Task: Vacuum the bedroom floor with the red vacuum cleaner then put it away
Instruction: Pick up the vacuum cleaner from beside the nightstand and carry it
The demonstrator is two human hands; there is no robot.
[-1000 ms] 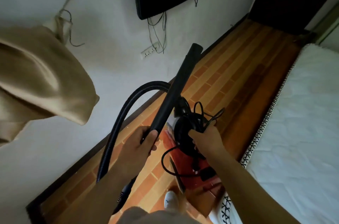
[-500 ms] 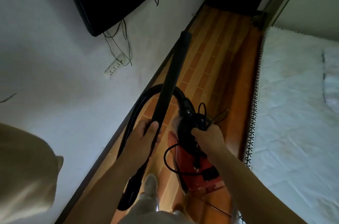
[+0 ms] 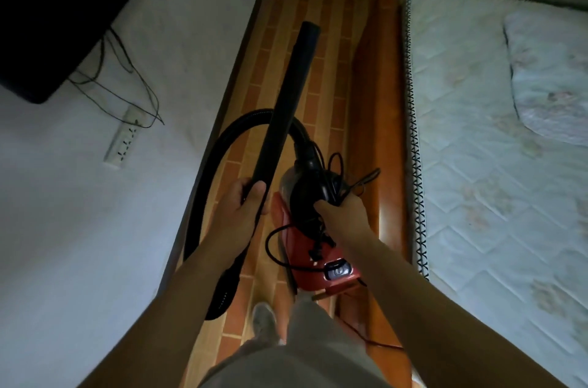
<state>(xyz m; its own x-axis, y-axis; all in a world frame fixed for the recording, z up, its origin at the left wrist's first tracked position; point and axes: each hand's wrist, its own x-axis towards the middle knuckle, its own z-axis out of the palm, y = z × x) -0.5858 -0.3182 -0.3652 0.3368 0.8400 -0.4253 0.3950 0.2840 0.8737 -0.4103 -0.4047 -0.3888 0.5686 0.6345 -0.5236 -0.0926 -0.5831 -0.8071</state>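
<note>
The red vacuum cleaner [image 3: 297,255] hangs above the wood-pattern floor [image 3: 321,22] between wall and bed. My right hand [image 3: 345,212] grips its black top handle together with the bunched power cord [image 3: 353,179]. My left hand [image 3: 243,208] is closed around the lower end of the black wand [image 3: 286,101], which points forward and up. The black ribbed hose [image 3: 206,193] loops from the vacuum's front round to the left and down past my left forearm.
A white wall [image 3: 79,228] with a power strip [image 3: 122,146] and dangling cables is at left, under a dark wall-mounted screen [image 3: 47,6]. A bed with a white quilted mattress [image 3: 493,181] and wooden frame [image 3: 378,133] fills the right. My shoe [image 3: 262,317] is on the narrow floor strip.
The view has swung to the right: the beige cloth has left the frame and the bed fills more of it. Both hands keep their holds on wand and vacuum.
</note>
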